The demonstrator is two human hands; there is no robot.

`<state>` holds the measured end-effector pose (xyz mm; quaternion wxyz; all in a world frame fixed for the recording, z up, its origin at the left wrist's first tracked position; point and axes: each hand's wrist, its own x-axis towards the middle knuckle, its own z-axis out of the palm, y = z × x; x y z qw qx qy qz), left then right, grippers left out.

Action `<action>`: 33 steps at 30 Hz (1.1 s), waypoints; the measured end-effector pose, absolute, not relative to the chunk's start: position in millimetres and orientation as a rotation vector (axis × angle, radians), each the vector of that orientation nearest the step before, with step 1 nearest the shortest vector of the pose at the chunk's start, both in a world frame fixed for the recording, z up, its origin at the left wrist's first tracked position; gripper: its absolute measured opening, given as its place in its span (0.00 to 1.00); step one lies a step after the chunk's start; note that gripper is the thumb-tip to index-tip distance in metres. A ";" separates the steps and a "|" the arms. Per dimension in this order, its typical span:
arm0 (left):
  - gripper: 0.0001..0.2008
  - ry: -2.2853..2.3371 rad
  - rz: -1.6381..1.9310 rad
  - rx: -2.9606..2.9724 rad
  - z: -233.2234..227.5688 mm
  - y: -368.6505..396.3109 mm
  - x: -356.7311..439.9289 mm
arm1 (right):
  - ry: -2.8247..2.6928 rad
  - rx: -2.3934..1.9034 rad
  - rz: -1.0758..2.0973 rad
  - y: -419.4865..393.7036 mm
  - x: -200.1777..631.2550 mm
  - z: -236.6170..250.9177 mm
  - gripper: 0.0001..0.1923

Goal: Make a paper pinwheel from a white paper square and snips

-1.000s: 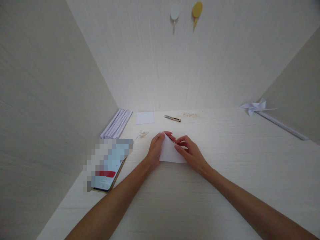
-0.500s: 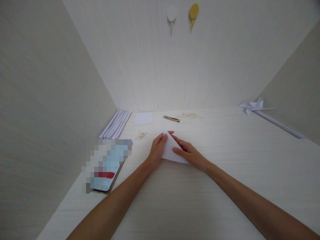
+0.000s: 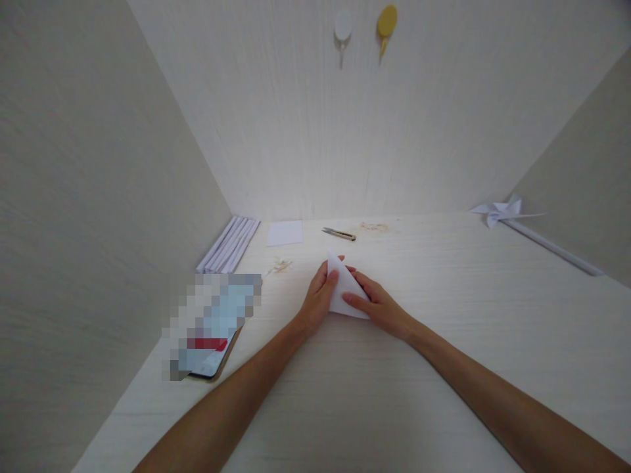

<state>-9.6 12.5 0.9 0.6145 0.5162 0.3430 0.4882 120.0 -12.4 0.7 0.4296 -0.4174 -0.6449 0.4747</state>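
A white sheet of paper (image 3: 346, 293), folded into a triangle, is held between my two hands above the table. My left hand (image 3: 319, 293) grips its left edge, the thumb lying on the near face and the fingers behind. On the slanted right edge, my right hand (image 3: 375, 301) pinches the paper, thumb in front and other fingers partly hidden behind it. Beyond the hands lies a pair of thread snips (image 3: 339, 234). A flat white square of paper (image 3: 284, 233) rests to the left of the snips.
Rolled white paper sticks (image 3: 229, 244) lie together at the left wall. A phone (image 3: 217, 335), partly blurred out, is left of my left forearm. A paper pinwheel (image 3: 503, 211) on a stick (image 3: 552, 248) lies at the right wall. Small scraps (image 3: 280, 265) and two wall hooks (image 3: 387, 23) are visible.
My left hand and the folded paper have shifted slightly right. The paper's face has turned a little and looks narrower. The right hand has barely moved and keeps its hold.
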 end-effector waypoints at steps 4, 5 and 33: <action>0.14 0.797 1.085 1.180 1.0 15.4 -12.4 | -1.635 -0.989 1.156 -11.5 120.9 0.0 0.19; 0.14 0.782 1.072 1.161 2.1 16.0 -13.1 | -1.634 -0.993 1.158 -11.5 120.9 -0.2 0.19; 0.10 0.726 1.304 0.881 21.0 24.6 -11.3 | -1.692 -1.077 1.191 -14.4 118.9 3.6 0.12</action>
